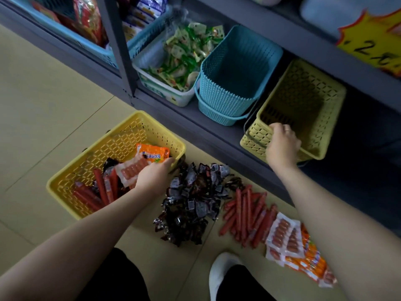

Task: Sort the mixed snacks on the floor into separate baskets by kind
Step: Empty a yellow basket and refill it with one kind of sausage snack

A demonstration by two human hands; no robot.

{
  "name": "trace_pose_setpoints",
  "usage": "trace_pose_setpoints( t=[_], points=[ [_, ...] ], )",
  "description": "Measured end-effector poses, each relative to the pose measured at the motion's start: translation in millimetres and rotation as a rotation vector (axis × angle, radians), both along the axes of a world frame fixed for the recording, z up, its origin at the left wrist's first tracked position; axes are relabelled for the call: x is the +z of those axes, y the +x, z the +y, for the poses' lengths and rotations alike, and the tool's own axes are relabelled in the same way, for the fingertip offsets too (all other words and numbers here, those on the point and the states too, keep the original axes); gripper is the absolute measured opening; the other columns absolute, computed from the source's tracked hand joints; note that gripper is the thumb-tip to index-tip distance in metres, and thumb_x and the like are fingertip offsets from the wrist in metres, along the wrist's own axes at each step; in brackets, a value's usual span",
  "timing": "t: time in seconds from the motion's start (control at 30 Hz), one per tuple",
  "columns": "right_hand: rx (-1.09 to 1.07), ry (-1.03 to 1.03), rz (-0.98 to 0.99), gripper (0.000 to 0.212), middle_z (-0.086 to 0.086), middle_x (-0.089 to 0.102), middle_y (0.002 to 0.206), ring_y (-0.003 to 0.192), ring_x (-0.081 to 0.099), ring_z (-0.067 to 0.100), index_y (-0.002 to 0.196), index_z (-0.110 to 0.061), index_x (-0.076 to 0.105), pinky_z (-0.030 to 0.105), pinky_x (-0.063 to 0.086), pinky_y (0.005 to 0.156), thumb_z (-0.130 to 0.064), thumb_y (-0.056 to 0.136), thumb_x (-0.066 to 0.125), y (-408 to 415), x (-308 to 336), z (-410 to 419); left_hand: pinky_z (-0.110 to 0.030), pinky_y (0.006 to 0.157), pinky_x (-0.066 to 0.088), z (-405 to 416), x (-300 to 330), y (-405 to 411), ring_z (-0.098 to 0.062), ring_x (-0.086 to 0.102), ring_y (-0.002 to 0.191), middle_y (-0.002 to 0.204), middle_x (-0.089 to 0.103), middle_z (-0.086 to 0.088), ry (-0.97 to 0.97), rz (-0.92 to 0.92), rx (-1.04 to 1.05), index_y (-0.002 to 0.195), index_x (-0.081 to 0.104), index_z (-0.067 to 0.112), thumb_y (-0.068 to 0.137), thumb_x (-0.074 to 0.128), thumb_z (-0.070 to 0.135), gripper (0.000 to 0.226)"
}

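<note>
Fingers, right hand (282, 142): curled over the near rim of the olive-yellow basket (321, 118), gripping it where it sits on the bottom shelf (217, 129).
Fingers, left hand (155, 175): reaching into the yellow floor basket (86, 161) and lying on a clear sausage pack (132, 169); whether they pinch it or only rest there I cannot tell.
Handling, basket: likely light, stiff perforated plastic; the rim should give a sure hold for drawing it out.
Handling, snacks: packets look light, soft and slick, so probably best pinched at a sealed edge; stick sausages (247, 211) are firmer and could be gathered by the handful.
Look, floor basket: mixed still, holding red sticks, dark wrappers and an orange pack (153, 153).
Look, floor piles: dark foil packets (193, 200) heaped in the middle, red sticks beside them, clear and orange packs (303, 257) to the right.
Shelf neighbours: an empty blue basket (236, 72) just beside the olive one, then a white tub (160, 88) of green packets.
</note>
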State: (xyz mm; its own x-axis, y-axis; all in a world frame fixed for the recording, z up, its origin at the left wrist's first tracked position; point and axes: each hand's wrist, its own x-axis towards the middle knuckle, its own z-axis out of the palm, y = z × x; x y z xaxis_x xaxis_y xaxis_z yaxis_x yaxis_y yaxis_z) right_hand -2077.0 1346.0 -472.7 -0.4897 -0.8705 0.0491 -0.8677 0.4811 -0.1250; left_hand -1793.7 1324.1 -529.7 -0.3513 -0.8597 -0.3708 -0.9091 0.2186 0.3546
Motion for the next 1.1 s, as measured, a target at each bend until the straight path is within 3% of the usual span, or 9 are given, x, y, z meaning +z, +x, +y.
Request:
trace_pose_setpoints(
  t=[0.3,0.43,0.5,0.6,0.67,0.73,0.83,0.97,1.1],
  points=[
    [0.093,0.024,0.064,0.051,0.016,0.049,0.132,0.123,0.042,0.034,0.130,-0.016,0.046,0.048,0.031,0.099,0.008,0.085,0.048,-41,-4,1,-0.030,0.059,0.052,-5,-9,-14,-0.020,0.059,0.072,0.094,0.064,-0.008,-0.037,-0.032,0.025,0.143,0.030,0.025,0.092,0.042,0.003,0.057],
    [0.065,-0.028,0.021,0.045,0.015,0.043,0.139,0.129,0.036,0.034,0.133,-0.015,0.043,0.048,0.030,0.102,-0.001,0.091,0.048,-32,-2,-10,-0.028,0.060,0.052,-6,-12,-11,-0.018,0.060,0.073,0.092,0.064,-0.006,-0.029,0.010,0.030,0.143,0.031,0.025,0.094,0.041,0.007,0.053],
    [0.076,-0.148,0.029,0.042,0.016,0.041,0.140,0.130,0.036,0.034,0.134,-0.011,0.042,0.049,0.029,0.103,-0.010,0.092,0.049,-11,-5,-3,-0.031,0.070,0.054,-8,-12,-5,-0.020,0.063,0.084,0.101,0.065,-0.007,0.022,0.086,0.022,0.142,0.032,0.025,0.096,0.042,0.015,0.048],
    [0.396,-0.214,-0.097,0.039,0.014,0.048,0.134,0.125,0.042,0.031,0.128,-0.006,0.049,0.048,0.034,0.106,-0.003,0.089,0.049,51,-16,7,-0.033,0.092,0.049,-8,-6,16,-0.019,0.059,0.105,0.124,0.059,-0.006,0.102,0.173,-0.016,0.137,0.040,0.021,0.096,0.046,0.026,0.042],
    [0.742,0.014,-0.242,0.045,0.011,0.046,0.138,0.128,0.039,0.028,0.132,-0.008,0.047,0.044,0.033,0.109,0.004,0.089,0.043,104,-30,11,-0.030,0.089,0.048,0,-4,39,-0.014,0.058,0.097,0.120,0.060,-0.003,0.144,0.161,-0.013,0.133,0.045,0.021,0.094,0.048,0.035,0.042],
    [0.989,0.277,-0.239,0.058,0.006,0.032,0.149,0.139,0.023,0.024,0.142,-0.015,0.034,0.038,0.015,0.116,0.007,0.088,0.037,148,-49,11,-0.029,0.082,0.050,14,-6,71,-0.014,0.058,0.088,0.109,0.063,0.000,0.219,0.062,0.001,0.126,0.049,0.024,0.091,0.049,0.046,0.041],
    [1.101,0.392,-0.129,0.052,0.007,0.034,0.147,0.141,0.016,0.022,0.140,-0.017,0.037,0.036,-0.006,0.116,0.002,0.092,0.040,185,-83,1,-0.028,0.068,0.050,44,-6,116,-0.015,0.060,0.078,0.091,0.063,0.003,0.260,-0.178,-0.069,0.098,0.058,0.027,0.085,0.048,0.059,0.036],
    [1.124,0.324,-0.107,0.036,0.004,0.056,0.122,0.122,0.041,0.025,0.123,-0.021,0.056,0.035,0.012,0.108,-0.008,0.095,0.039,202,-97,-9,-0.022,0.058,0.045,63,-6,137,-0.014,0.059,0.072,0.081,0.064,0.006,0.102,-0.238,-0.162,0.087,0.064,0.023,0.085,0.045,0.060,0.041],
    [1.378,0.449,-0.059,0.030,0.000,0.058,0.118,0.113,0.048,0.022,0.121,-0.020,0.058,0.034,0.033,0.094,-0.028,0.098,0.042,219,-84,4,-0.026,0.065,0.056,75,-9,156,-0.011,0.063,0.069,0.078,0.066,0.005,0.179,-0.237,-0.092,0.086,0.068,0.020,0.084,0.041,0.064,0.051]
  ],
)
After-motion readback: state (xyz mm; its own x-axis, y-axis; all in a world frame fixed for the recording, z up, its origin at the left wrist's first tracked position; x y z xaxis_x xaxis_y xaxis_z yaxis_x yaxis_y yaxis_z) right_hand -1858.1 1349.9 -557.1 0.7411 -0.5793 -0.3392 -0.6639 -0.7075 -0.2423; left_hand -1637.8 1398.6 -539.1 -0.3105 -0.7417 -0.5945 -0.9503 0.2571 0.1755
